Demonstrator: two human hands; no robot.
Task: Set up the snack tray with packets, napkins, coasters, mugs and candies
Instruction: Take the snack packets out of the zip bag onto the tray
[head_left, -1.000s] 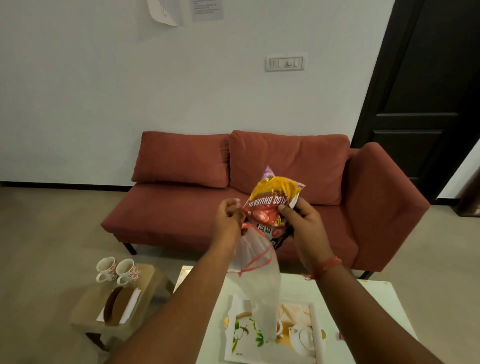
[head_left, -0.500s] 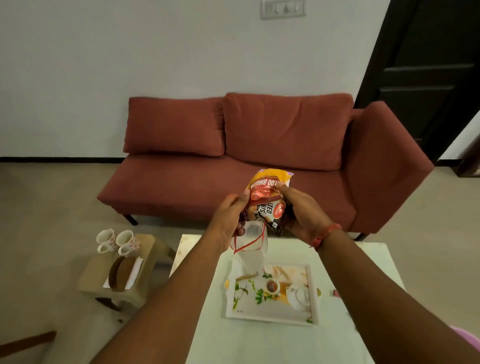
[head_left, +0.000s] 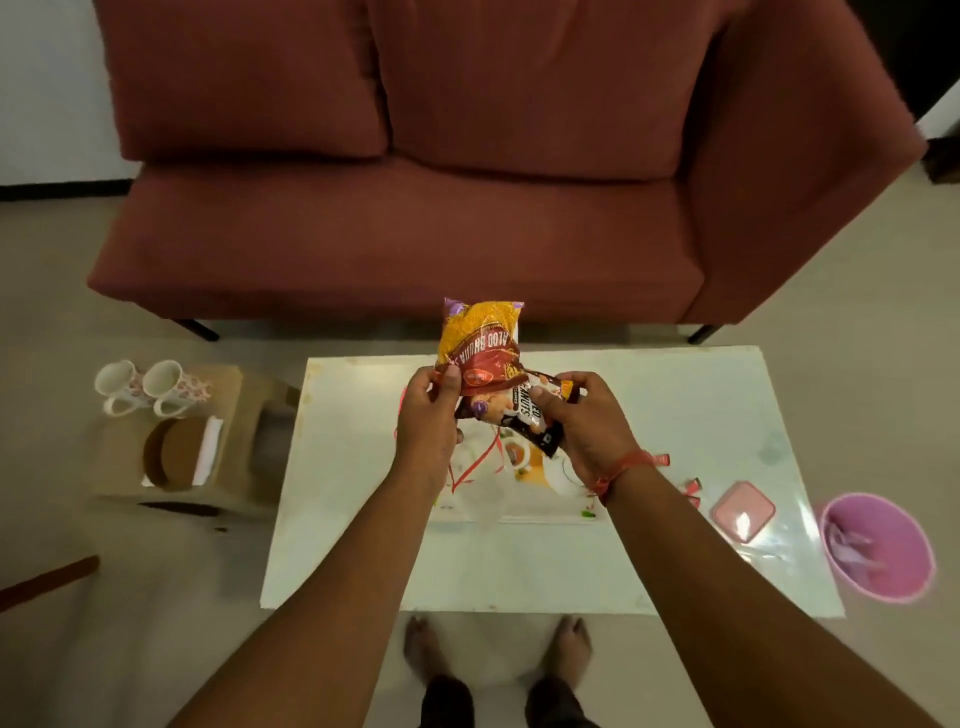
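My left hand (head_left: 428, 421) pinches the lower corner of a yellow and red snack packet (head_left: 480, 345) above the white table. My right hand (head_left: 579, 423) grips a dark peanut packet (head_left: 530, 421) just beside it. A clear plastic bag with red handles (head_left: 475, 467) lies on the printed snack tray (head_left: 519, 512) below my hands. Two white mugs (head_left: 148, 387) stand on a low stool at the left, with round brown coasters (head_left: 174, 454) and white napkins (head_left: 208, 449) in front of them. Small red candies (head_left: 691, 486) lie on the table right of the tray.
The white table (head_left: 623, 571) stands in front of a red sofa (head_left: 467, 156). A pink lid (head_left: 743, 512) lies on the table's right part, and a pink tub (head_left: 878, 545) sits at its right edge. The wooden stool (head_left: 234, 395) is left of the table. My feet show below the table.
The view tilted down from the wall to the table. The two packets came apart, one in each hand, and moved lower. The plastic bag left my left hand and now lies on the tray.
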